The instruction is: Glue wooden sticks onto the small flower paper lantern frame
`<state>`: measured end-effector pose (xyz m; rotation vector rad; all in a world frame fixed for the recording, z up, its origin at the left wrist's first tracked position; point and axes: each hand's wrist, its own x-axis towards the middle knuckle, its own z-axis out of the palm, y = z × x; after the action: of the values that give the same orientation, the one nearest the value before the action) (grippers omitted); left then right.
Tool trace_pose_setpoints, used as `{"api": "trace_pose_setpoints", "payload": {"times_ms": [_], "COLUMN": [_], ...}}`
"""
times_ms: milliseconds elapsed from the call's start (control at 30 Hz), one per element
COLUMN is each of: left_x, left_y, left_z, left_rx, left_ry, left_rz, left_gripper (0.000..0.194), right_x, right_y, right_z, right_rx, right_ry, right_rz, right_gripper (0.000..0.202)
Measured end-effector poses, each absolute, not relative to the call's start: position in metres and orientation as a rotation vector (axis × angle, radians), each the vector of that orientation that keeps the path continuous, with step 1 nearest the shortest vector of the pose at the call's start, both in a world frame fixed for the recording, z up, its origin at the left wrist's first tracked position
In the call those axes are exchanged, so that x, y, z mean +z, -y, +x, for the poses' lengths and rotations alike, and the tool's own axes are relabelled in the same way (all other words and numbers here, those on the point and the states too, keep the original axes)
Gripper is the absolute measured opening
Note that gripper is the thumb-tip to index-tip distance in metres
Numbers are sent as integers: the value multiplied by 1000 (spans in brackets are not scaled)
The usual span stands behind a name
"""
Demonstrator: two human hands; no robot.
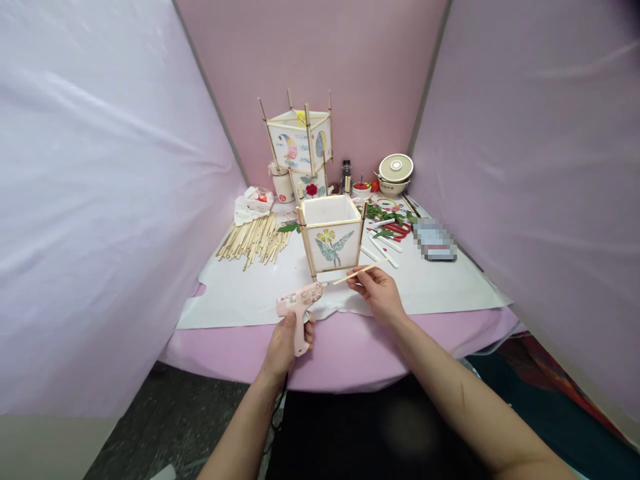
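Note:
My left hand (287, 340) is wrapped round the handle of a pink glue gun (300, 299), whose nozzle points right. Between the fingers of my right hand (374, 290) is a thin pale wooden stick (363, 271), slanting up to the right. The stick's left end is close to the nozzle; whether they touch I cannot tell. Just behind both hands stands an open-topped white lantern box (334, 245) with stick edges and a yellow flower with green leaves on its front.
A pile of sticks (253, 239) lies at left. Taller decorated lantern sections (300, 143) stand behind. On the right are leaves (383, 215), red-handled scissors (397, 230), white pens (384, 250), a blurred phone-like object (435, 240) and lidded bowls (395, 177).

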<state>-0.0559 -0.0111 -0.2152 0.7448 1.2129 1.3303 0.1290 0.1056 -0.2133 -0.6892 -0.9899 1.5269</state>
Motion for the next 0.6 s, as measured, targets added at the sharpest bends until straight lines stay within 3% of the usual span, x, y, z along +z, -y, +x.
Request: {"api": "trace_pose_setpoints", "payload": {"times_ms": [133, 367, 600], "left_x": [-212, -206, -213], "left_y": [11, 4, 2], "left_z": [-60, -77, -78], "left_rx": [1382, 1321, 1310], "left_ry": [-1165, -1051, -1023], "left_rz": [688, 797, 731], "left_gripper": [62, 60, 62], "right_x": [-213, -202, -199], "right_y": [-104, -93, -91], "right_z": [130, 140, 145], "right_rx": [1640, 2269, 2440], "right_ry": [1053, 1219, 1292], "right_rz": [-651, -507, -454], "right_gripper": [26, 27, 25]}}
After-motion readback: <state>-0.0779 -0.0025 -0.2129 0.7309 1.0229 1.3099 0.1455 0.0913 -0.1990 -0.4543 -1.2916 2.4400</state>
